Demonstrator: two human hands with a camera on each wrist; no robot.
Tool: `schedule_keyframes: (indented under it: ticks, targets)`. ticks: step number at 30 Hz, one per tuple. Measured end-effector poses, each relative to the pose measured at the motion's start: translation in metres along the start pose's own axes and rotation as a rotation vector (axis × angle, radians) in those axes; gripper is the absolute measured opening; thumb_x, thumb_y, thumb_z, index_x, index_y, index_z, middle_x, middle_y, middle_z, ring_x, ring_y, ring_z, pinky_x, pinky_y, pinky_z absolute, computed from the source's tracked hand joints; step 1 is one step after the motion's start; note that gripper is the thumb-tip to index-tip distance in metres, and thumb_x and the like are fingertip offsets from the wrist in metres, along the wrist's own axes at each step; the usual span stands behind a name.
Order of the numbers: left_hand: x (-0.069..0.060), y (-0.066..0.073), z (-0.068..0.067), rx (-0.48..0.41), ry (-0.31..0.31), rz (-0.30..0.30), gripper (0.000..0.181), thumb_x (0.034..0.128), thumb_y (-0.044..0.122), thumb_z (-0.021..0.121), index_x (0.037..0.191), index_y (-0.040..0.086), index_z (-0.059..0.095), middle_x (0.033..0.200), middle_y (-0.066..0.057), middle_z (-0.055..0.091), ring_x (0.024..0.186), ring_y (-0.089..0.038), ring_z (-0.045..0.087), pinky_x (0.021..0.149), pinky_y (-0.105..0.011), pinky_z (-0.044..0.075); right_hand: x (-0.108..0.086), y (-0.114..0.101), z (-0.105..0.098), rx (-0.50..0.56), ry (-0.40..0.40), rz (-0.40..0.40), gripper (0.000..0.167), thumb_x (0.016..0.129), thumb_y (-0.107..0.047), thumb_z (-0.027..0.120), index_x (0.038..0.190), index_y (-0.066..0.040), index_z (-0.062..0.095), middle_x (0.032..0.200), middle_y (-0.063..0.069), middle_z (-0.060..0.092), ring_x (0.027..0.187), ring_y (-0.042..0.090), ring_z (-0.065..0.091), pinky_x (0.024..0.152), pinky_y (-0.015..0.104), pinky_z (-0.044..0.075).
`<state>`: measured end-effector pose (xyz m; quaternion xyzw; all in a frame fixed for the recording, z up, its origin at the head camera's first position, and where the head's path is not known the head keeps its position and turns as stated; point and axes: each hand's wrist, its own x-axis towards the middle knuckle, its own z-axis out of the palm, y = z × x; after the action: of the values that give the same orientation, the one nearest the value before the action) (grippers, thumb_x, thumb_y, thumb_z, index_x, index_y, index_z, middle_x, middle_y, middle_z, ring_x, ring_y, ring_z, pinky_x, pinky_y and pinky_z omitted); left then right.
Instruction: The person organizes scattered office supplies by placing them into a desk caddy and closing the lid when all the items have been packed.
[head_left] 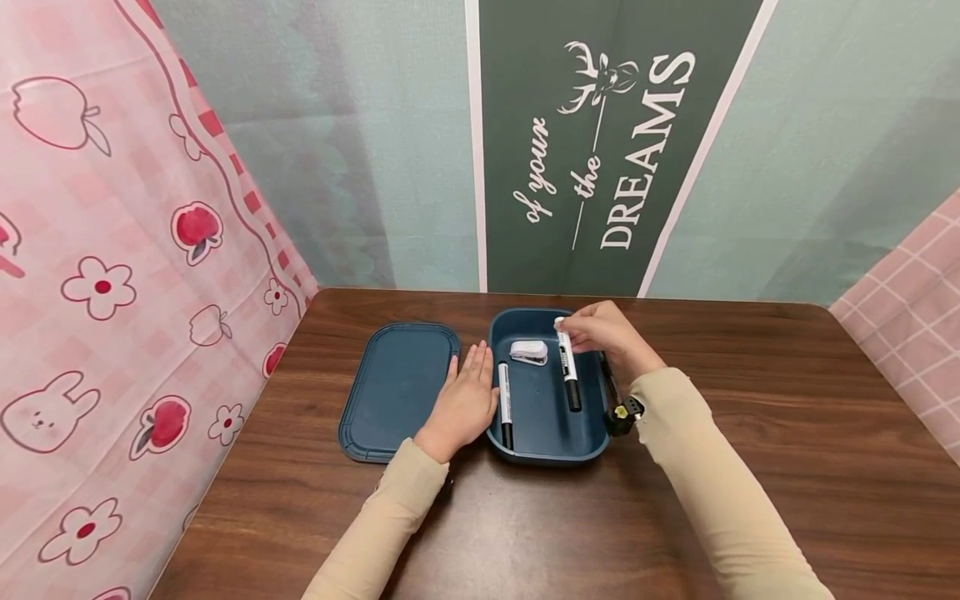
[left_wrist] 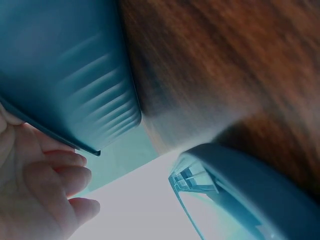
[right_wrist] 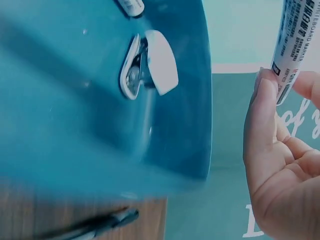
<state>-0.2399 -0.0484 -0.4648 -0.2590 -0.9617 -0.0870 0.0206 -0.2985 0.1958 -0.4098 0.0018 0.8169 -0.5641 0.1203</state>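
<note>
My right hand [head_left: 611, 333] pinches a whiteboard marker [head_left: 567, 367] by its white end, with the black cap pointing down over the blue box [head_left: 551, 457]. Up close in the right wrist view, thumb and fingers hold the printed marker [right_wrist: 295, 45]. My left hand [head_left: 467, 404] rests against the box's left side with its fingers extended; in the left wrist view that hand [left_wrist: 45, 185] touches the rim. Inside the box, a second whiteboard marker [head_left: 505, 400] lies along the left wall, and a small white stapler [head_left: 528, 351] lies near the far end.
The blue lid [head_left: 397, 387] lies flat on the wooden table [head_left: 757, 417], left of the box. Beside the box's right wall is a slim dark object [right_wrist: 107, 222], its kind unclear. A hanging cloth with lettering [head_left: 600, 267] stands behind the table.
</note>
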Motion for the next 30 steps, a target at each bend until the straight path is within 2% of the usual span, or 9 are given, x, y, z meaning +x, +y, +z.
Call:
schedule_keyframes:
  ticks: [4, 13, 20, 25, 30]
  targets:
    - [0.0, 0.0, 0.0, -0.003, -0.001, -0.001, 0.057, 0.1008, 0.024, 0.043, 0.145, -0.007, 0.026, 0.153, -0.019, 0.02, 0.141, -0.03, 0.019, 0.111, -0.05, 0.018, 0.003, -0.005, 0.012, -0.015, 0.014, -0.005, 0.031, 0.087, -0.013, 0.066, 0.096, 0.017, 0.064, 0.066, 0.003, 0.064, 0.057, 0.009, 0.063, 0.067, 0.037, 0.056]
    - [0.001, 0.0, 0.0, -0.002, 0.0, 0.002, 0.057, 0.1007, 0.024, 0.043, 0.146, -0.006, 0.025, 0.153, -0.019, 0.02, 0.141, -0.03, 0.019, 0.111, -0.05, 0.019, 0.006, -0.008, 0.04, -0.17, 0.071, -0.019, 0.026, 0.084, -0.014, 0.068, 0.091, 0.011, 0.07, 0.069, 0.011, 0.066, 0.055, 0.012, 0.063, 0.069, 0.042, 0.055]
    - [0.0, 0.001, -0.001, -0.003, -0.007, -0.006, 0.057, 0.101, 0.025, 0.043, 0.146, -0.005, 0.025, 0.153, -0.018, 0.02, 0.142, -0.028, 0.017, 0.111, -0.05, 0.018, 0.009, -0.004, 0.058, -0.298, 0.051, 0.01, 0.021, 0.082, -0.014, 0.069, 0.078, 0.006, 0.072, 0.061, 0.008, 0.066, 0.054, 0.014, 0.066, 0.061, 0.034, 0.056]
    - [0.0, 0.0, 0.0, -0.001, -0.004, -0.009, 0.057, 0.1009, 0.025, 0.043, 0.146, -0.005, 0.026, 0.153, -0.018, 0.02, 0.141, -0.029, 0.02, 0.111, -0.05, 0.019, 0.01, 0.001, 0.068, -0.399, 0.024, 0.022, 0.023, 0.082, -0.015, 0.069, 0.065, 0.001, 0.068, 0.057, 0.005, 0.064, 0.051, 0.014, 0.064, 0.055, 0.027, 0.055]
    - [-0.001, 0.0, 0.001, 0.007, -0.018, -0.018, 0.057, 0.1015, 0.026, 0.041, 0.147, -0.005, 0.024, 0.154, -0.018, 0.018, 0.141, -0.028, 0.019, 0.111, -0.05, 0.018, 0.01, 0.004, 0.077, -0.485, 0.007, 0.042, 0.025, 0.081, -0.014, 0.07, 0.06, -0.001, 0.066, 0.054, 0.006, 0.062, 0.049, 0.014, 0.063, 0.053, 0.027, 0.054]
